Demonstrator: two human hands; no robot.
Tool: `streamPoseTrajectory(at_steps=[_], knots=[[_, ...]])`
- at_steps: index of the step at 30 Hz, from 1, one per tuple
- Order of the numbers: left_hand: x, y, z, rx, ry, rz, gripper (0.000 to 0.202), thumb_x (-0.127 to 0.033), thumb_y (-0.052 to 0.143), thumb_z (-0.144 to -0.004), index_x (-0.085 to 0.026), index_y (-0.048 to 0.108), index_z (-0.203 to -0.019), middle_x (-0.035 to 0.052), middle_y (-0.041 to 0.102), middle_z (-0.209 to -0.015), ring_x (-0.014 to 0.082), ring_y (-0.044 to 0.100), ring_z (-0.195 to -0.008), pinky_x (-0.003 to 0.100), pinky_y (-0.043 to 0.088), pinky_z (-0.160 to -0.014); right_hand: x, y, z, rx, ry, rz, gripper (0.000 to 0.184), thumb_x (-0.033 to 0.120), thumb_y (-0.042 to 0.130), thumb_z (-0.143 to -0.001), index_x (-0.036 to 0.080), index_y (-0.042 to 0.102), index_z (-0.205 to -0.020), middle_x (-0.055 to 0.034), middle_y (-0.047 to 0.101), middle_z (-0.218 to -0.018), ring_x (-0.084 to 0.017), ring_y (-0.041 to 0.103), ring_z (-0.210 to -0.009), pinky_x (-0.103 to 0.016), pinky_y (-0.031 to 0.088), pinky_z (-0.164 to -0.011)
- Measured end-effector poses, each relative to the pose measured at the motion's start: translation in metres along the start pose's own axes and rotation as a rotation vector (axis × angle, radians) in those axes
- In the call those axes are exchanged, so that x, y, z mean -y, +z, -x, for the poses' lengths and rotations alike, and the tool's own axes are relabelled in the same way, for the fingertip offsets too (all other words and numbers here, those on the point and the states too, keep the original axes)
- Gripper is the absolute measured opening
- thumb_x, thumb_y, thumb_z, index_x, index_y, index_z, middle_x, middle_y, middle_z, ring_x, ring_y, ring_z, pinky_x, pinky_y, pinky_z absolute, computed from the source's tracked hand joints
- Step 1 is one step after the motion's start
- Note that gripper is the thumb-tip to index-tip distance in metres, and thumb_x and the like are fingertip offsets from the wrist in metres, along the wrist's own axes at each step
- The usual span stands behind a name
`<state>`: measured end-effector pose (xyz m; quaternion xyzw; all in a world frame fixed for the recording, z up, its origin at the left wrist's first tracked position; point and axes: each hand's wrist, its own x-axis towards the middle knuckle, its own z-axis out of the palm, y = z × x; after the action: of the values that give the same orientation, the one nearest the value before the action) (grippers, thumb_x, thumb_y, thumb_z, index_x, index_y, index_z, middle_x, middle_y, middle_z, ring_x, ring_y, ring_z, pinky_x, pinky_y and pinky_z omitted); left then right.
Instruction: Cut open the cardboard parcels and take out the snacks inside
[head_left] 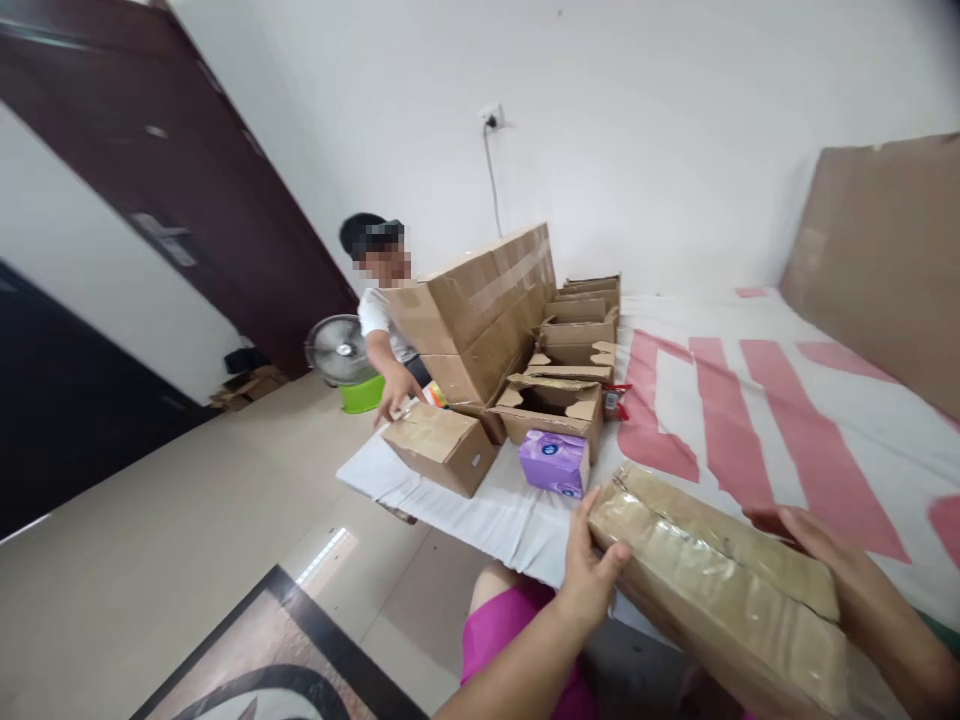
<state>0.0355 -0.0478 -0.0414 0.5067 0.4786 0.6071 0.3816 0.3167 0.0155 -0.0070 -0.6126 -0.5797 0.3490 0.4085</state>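
Both of my hands hold a taped brown cardboard box (720,580) at the lower right, above the edge of a white sheet with pink stripes (750,420). My left hand (589,575) grips the box's near left end, thumb on top. My right hand (817,550) lies along its far side, fingers pressed to the cardboard. A purple tissue box (555,462) sits just beyond the box I hold.
Another person (382,310) reaches a hand onto a small closed carton (442,445). Behind stand stacked large cartons (484,310) and several open cartons (559,400). A fan (337,350), a green tub (362,393), a dark door (187,180), a leaning cardboard sheet (877,260).
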Motion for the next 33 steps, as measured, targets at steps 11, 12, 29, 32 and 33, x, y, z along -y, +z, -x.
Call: streamPoseTrajectory(at_steps=[11,12,29,32,33], knots=[[-0.003,-0.031,-0.006,0.137,0.435,-0.312,0.067,-0.064,0.064,-0.08,-0.024,0.05,-0.132,0.017,0.047,-0.139,0.036,0.046,-0.133,0.055,0.037,-0.108,-0.079,-0.085,-0.009,0.121,-0.134,0.837,0.039,0.038,0.071,-0.07,0.021,0.072,-0.105,-0.0159,0.072,-0.11,-0.034,0.067,-0.099,-0.041,0.048,-0.079],[-0.006,-0.034,-0.012,0.183,0.489,-0.333,0.068,-0.064,0.065,-0.079,-0.025,0.05,-0.132,0.0177,0.044,-0.143,0.0376,0.042,-0.136,0.058,0.035,-0.109,-0.086,-0.085,-0.006,0.155,-0.14,0.843,0.038,0.034,0.071,-0.07,0.022,0.072,-0.106,-0.015,0.073,-0.109,-0.032,0.067,-0.097,-0.04,0.047,-0.077],[0.003,0.006,-0.007,0.21,0.525,-0.244,0.05,-0.054,0.065,-0.084,-0.023,0.052,-0.121,0.0155,0.025,-0.152,0.036,0.031,-0.142,0.055,0.03,-0.112,0.077,-0.089,-0.001,-0.025,-0.509,0.638,0.045,0.038,0.033,-0.098,0.022,0.049,-0.137,-0.0103,0.065,-0.111,-0.021,0.062,-0.097,-0.034,0.048,-0.083],[0.004,0.007,-0.005,0.221,0.515,-0.23,0.05,-0.053,0.064,-0.084,-0.022,0.05,-0.121,0.0161,0.025,-0.151,0.0371,0.029,-0.142,0.057,0.029,-0.112,0.114,-0.077,0.005,0.32,-0.567,0.628,0.046,0.043,0.032,-0.099,0.027,0.049,-0.139,-0.0066,0.068,-0.11,-0.018,0.066,-0.088,-0.03,0.051,-0.076],[0.004,0.006,-0.006,0.23,0.515,-0.228,0.05,-0.053,0.064,-0.084,-0.022,0.05,-0.121,0.0163,0.024,-0.151,0.0373,0.029,-0.142,0.057,0.029,-0.112,0.122,-0.071,0.005,0.447,-0.591,0.634,0.045,0.041,0.034,-0.099,0.029,0.051,-0.138,-0.0046,0.069,-0.111,-0.017,0.067,-0.088,-0.029,0.051,-0.074]])
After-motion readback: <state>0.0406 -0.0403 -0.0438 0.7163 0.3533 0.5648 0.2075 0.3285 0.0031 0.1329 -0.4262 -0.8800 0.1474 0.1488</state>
